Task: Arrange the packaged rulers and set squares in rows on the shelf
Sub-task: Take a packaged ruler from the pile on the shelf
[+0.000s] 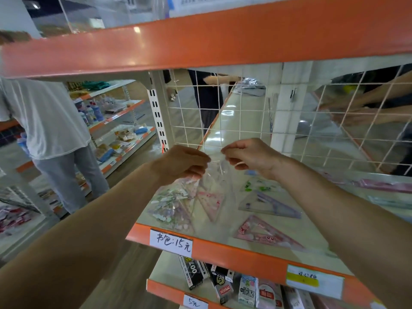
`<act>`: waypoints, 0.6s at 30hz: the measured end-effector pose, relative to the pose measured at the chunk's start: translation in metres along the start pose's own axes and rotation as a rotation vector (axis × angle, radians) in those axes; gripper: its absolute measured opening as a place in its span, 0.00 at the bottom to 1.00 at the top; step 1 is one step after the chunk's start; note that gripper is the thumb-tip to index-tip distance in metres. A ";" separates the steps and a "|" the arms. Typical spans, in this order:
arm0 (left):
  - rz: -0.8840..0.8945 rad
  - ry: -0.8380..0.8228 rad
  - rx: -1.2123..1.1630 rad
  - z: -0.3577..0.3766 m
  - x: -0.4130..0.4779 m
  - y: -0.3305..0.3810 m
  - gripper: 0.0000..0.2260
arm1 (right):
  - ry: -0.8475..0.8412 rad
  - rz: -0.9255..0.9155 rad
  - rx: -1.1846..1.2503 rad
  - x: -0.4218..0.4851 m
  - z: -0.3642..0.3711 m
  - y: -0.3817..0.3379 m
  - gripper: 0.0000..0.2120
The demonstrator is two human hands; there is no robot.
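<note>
Both hands pinch the top edge of one clear packet, the left hand and right hand close together with fingertips curled onto the plastic, so it hangs just above the left part of the middle shelf. Nearest, the shelf's orange front lip carries two labels, a handwritten white label and a white-and-yellow label. Behind the lip four packets plainly lie flat: a pink set square just at the front edge, a floral packet at the left corner, a purple set square and a green-printed packet farther back. A fifth, a pale pink set square, sits under the hands, and whether it lies on the shelf or hangs inside the held packet I cannot tell. One long pink ruler packet lies well apart at the far right. Bare shelf shows between the floral packet and the front pink one, and behind the hands up to the wire grid closing the back
</note>
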State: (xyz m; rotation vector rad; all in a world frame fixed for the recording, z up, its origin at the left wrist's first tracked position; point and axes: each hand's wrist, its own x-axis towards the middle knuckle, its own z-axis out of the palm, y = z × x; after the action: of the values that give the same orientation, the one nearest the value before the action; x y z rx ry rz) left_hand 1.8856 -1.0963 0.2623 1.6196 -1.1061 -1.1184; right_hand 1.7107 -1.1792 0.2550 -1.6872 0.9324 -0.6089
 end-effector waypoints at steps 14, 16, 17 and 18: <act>-0.073 -0.022 -0.305 0.038 0.000 0.014 0.04 | -0.019 0.080 -0.100 -0.041 -0.062 0.015 0.07; -0.054 0.019 -0.045 0.050 0.002 0.012 0.07 | 0.034 0.080 -0.164 -0.045 -0.069 0.020 0.08; -0.041 0.024 0.065 0.056 0.002 0.010 0.10 | 0.047 0.086 -0.207 -0.048 -0.071 0.023 0.09; -0.028 0.014 0.152 0.063 0.003 0.008 0.13 | 0.049 0.094 -0.253 -0.050 -0.074 0.026 0.10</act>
State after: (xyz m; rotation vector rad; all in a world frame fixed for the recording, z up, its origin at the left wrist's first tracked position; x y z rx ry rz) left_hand 1.8239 -1.1108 0.2543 1.7623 -1.1861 -1.0606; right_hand 1.6181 -1.1820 0.2553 -1.8457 1.1563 -0.4873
